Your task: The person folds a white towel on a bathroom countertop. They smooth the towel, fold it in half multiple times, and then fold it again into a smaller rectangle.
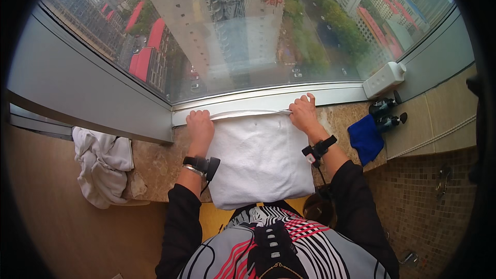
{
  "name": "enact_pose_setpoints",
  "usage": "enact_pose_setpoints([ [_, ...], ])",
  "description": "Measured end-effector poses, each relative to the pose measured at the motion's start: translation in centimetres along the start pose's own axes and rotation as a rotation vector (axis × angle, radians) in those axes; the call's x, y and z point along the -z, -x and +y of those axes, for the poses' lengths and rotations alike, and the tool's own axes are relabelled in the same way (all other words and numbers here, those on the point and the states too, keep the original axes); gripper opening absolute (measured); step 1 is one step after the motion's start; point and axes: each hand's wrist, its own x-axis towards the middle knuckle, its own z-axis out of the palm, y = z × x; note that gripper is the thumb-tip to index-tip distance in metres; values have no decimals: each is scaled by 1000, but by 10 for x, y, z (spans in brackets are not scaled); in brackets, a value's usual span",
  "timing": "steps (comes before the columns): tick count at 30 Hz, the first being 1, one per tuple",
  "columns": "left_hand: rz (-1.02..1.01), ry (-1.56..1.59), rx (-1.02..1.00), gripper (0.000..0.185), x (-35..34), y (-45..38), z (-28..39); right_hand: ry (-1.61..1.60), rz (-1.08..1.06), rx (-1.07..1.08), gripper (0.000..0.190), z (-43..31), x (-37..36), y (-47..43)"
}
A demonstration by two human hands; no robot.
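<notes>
A folded white towel lies on the brown marble window sill, its near end hanging over the front edge. My left hand grips the far left corner of the towel. At the far right corner, my right hand pinches the same edge, with its index finger raised. Between the two hands the far edge is lifted slightly and runs along the white window frame. The fingertips of my left hand are hidden from view.
Crumpled white towels hang over the sill at left, beyond a grey window post. At right are a white bottle, a dark pump bottle, a second pump bottle and a blue cloth. A corded rope crosses the tiled wall.
</notes>
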Motion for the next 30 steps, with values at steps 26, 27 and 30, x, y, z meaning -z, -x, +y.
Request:
enact_pose_setpoints([
  [26, 366, 234, -76, 16, 72, -1, 6, -122, 528, 25, 21, -7, 64, 9],
  [27, 341, 249, -92, 16, 79, 6, 3, -144, 503, 62, 22, -9, 69, 13],
  [30, 184, 256, -235, 23, 95, 40, -6, -195, 419, 147, 23, -5, 74, 39],
])
